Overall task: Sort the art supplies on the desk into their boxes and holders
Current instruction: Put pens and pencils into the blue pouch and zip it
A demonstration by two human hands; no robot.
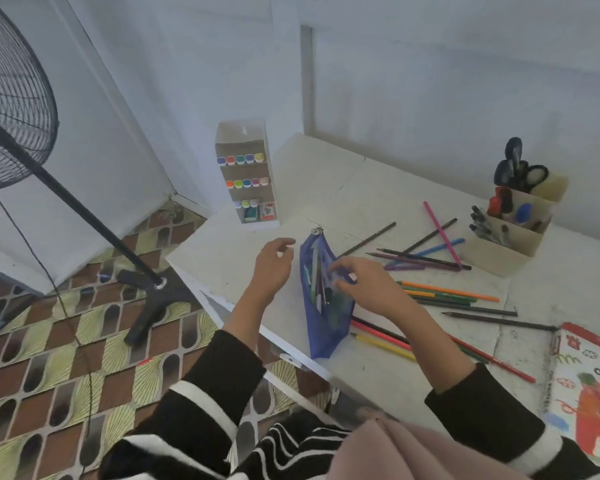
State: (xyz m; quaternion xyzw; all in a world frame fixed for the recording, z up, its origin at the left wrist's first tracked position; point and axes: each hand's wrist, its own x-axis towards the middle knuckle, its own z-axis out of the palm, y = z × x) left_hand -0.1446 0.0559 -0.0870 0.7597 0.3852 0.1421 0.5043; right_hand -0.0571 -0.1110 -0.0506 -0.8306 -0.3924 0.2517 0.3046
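Observation:
A blue mesh pencil pouch (326, 327) lies unzipped on the white desk (378, 188), with several pens and pencils inside. My right hand (368, 285) pinches the pouch's right edge near its opening. My left hand (274, 263) hovers just left of the pouch with loosely curled fingers and holds nothing. Loose coloured pencils (444, 292) lie scattered to the right of the pouch, with more (426, 252) further back. A beige desk organiser (510, 237) holds pens, markers and scissors at the back right.
A tall cardboard marker rack (246, 174) stands at the desk's back left corner. An oil pastel box (589, 386) lies at the right edge. A black standing fan (14, 109) is on the patterned floor to the left of the desk.

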